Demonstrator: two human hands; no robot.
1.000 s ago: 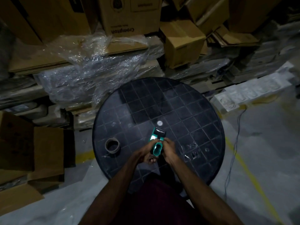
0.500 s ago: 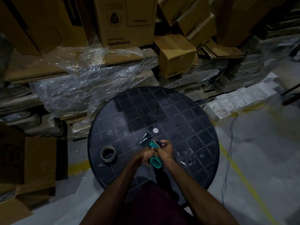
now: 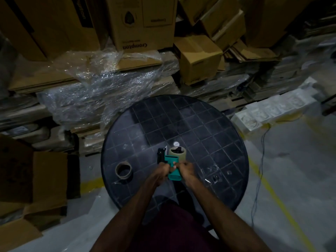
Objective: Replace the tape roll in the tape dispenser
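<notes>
Over the round black table (image 3: 209, 128) I hold a teal tape dispenser (image 3: 172, 163) with both hands. My left hand (image 3: 161, 170) grips its left side and my right hand (image 3: 186, 169) grips its right side near the handle. A pale tape roll (image 3: 177, 153) sits on the dispenser's far end, next to the black roller part (image 3: 161, 154). A brown, nearly bare tape core (image 3: 124, 170) lies flat on the table to the left of my hands.
Stacked cardboard boxes (image 3: 145, 24) and crumpled clear plastic wrap (image 3: 101, 88) crowd the floor behind the table. White foam packing (image 3: 272, 111) lies at the right. A small white disc (image 3: 176, 143) marks the table's centre. A thin cable (image 3: 260, 160) runs over the grey floor.
The dispenser has been turned so the pale tape roll on its far end now shows. My hands stayed close together on it, and the camera moved a little nearer.
</notes>
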